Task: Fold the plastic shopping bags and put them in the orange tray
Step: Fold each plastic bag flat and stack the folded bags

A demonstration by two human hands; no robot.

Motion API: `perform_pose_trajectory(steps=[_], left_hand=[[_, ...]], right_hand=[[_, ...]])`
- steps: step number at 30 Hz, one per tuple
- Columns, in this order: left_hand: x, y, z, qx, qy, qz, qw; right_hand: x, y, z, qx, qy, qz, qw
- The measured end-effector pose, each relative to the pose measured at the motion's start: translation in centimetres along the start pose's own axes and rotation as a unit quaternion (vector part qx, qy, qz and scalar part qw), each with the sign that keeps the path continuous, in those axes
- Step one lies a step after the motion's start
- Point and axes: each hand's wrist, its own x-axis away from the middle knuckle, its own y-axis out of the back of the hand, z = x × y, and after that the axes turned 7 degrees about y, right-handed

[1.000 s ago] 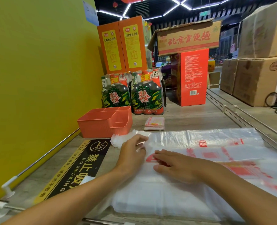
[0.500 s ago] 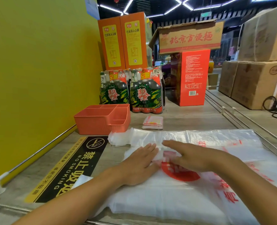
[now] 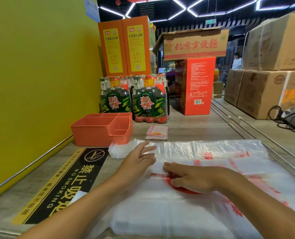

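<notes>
Two hands work one big plastic shopping bag (image 3: 203, 152) spread across the worktop (image 3: 186, 128). The right hand (image 3: 191, 180) presses flat on its red print, grip released; the left hand (image 3: 139, 157) lies open-fingered near the bag's handle end, grasping nothing. The film looks slick, so I'd guess a fold could spring back or drag the layers askew once the pressure lifts. The orange tray (image 3: 98, 133) stands beyond, seemingly unfilled; a folded bag (image 3: 157, 132) lies beside it. A carton (image 3: 193, 44) reads 北京方便面, the floor sticker (image 3: 70, 183) 禁止吸烟 NO SMOKING, and the bottle packs (image 3: 149, 99) 空瓶换酒.
</notes>
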Motion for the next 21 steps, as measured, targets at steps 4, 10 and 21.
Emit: perform_pose_trajectory(steps=[4, 10, 21], left_hand=[[0.1, 0.2, 0.3, -0.149, 0.021, -0.04, 0.988], [0.0, 0.3, 0.5, -0.01, 0.058, 0.002, 0.998], [0.4, -0.9, 0.0, 0.028, -0.037, 0.023, 0.999]], right_hand=[[0.1, 0.1, 0.0, -0.001, -0.002, 0.001, 1.0], [0.0, 0.0, -0.3, 0.002, -0.008, 0.001, 1.0], [-0.3, -0.2, -0.2, -0.006, -0.008, -0.014, 1.0]])
